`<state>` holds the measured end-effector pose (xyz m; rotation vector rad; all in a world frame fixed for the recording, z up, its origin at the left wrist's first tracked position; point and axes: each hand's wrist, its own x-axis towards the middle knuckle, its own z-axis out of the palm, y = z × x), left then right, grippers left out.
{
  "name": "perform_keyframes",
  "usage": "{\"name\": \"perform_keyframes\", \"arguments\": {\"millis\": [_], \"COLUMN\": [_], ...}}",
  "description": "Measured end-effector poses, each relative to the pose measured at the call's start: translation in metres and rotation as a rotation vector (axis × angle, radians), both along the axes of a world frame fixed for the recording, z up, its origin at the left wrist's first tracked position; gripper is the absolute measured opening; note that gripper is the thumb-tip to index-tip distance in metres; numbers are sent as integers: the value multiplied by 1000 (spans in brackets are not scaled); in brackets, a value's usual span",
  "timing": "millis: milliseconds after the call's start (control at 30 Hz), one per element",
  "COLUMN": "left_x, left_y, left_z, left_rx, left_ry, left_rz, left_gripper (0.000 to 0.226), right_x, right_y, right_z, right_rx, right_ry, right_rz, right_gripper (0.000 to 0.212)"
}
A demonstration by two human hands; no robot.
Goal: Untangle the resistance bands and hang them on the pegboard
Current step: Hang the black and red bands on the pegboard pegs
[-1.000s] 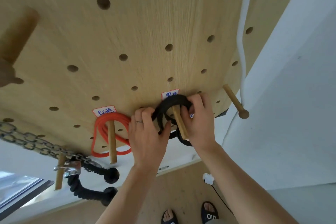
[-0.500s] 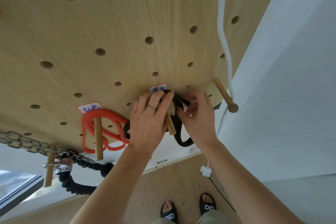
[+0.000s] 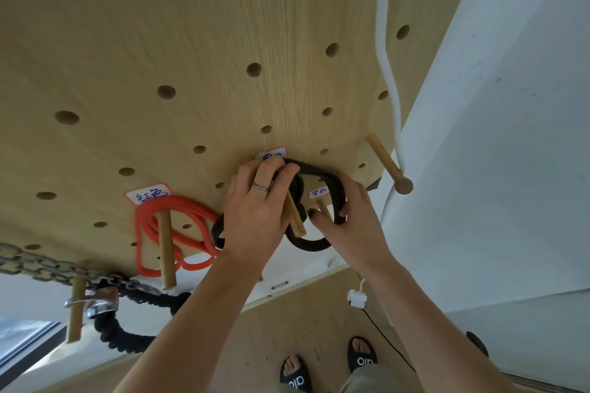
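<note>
Broadly, from largest down:
Pegboard (image 3: 198, 51): pale wood panel with rows of round holes, filling most of the view and seen from below.
Wall (image 3: 498, 137): white, to the right of the pegboard, with a white cord (image 3: 384, 51) running down the board's right edge.
Left hand (image 3: 255, 217): fingers curled over the black band (image 3: 314, 171) at the top of its loops; a ring on one finger.
Right hand (image 3: 357, 220): fingers hooked round the right side of the black band, pinching it beside the short peg (image 3: 323, 208).
Black band: coiled loops hanging round the middle peg (image 3: 295, 217), lower loop drooping below the peg's tip.
Red band (image 3: 172, 226): looped on the left peg (image 3: 166, 249), just left of the left hand, under a handwritten label (image 3: 147, 195).
Chain (image 3: 48, 268): far left, leading to a black braided rope (image 3: 118, 332).
Knobbed peg (image 3: 388, 164): right edge, bare.
</note>
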<state>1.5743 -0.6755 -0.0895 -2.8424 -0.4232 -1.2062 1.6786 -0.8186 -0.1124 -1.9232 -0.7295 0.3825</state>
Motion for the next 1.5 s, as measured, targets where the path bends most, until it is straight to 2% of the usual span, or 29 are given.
{"name": "perform_keyframes", "arguments": {"millis": [133, 267, 333, 467, 533, 667, 800, 967, 1033, 1167, 1300, 1500], "left_x": [0, 3, 5, 7, 5, 3, -1, -1, -1, -2, -2, -1], "left_y": [1, 1, 2, 5, 6, 6, 7, 10, 11, 12, 12, 13], "left_z": [0, 0, 0, 0, -3, -7, -8, -6, -6, -7, -10, -9], "left_rx": [-12, -25, -19, 4, 13, 6, -7, -2, -16, -23, -16, -24], "left_ry": [-11, -25, -22, -17, -17, -30, 18, 37, 52, 47, 18, 46], "left_rz": [-8, 4, 3, -4, -3, 3, -2, -40, -50, -61, -63, -64], "left_gripper": [37, 37, 37, 39, 39, 43, 67, 69, 72, 70, 67, 74], "right_x": [-12, -31, -35, -35, -35, -40, -58, -51, -45, -32, -21, -24], "right_y": [12, 29, 38, 48, 48, 51, 55, 57, 59, 59, 52, 58], "right_z": [-7, -16, -19, -24, -26, -34, -36, -40, -47, -49, -45, -49], "right_rx": [-131, -255, -301, -253, -240, -163, -31, 8, -39, -156, -127, -113], "right_ry": [-209, -345, -394, -481, -474, -317, -191, -39, -128, -322, -411, -280], "right_rz": [-70, -230, -302, -374, -388, -292, -244, -223, -219, -262, -310, -264], "right_gripper": [88, 94, 83, 37, 25, 16, 32, 8, 9, 32, 17, 33]}}
